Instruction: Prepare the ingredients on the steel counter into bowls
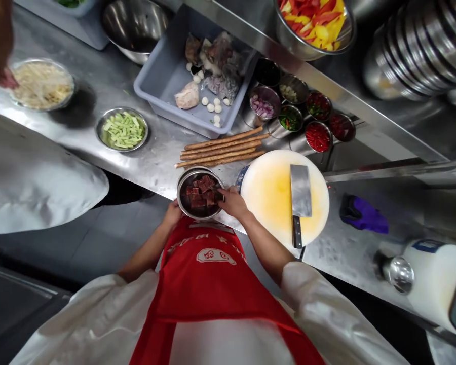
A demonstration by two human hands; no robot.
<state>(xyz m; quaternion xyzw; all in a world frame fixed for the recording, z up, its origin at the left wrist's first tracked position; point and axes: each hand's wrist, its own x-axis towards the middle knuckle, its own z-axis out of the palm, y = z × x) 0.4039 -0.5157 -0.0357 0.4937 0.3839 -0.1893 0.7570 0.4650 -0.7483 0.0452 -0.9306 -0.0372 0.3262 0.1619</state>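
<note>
- A round steel bowl (199,192) sits upright at the near edge of the steel surface (152,162), just left of my white cutting board, gripped on both rims by my hands.
- Inside it lie dark red-brown cubes (202,190), glossy and roughly cut, piled loosely toward the middle and right, covering most of the bowl's bottom.

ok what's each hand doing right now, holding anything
left hand: closed on the near rim of the metal bowl of dark red cubes
right hand: gripping the same bowl's right rim
</note>
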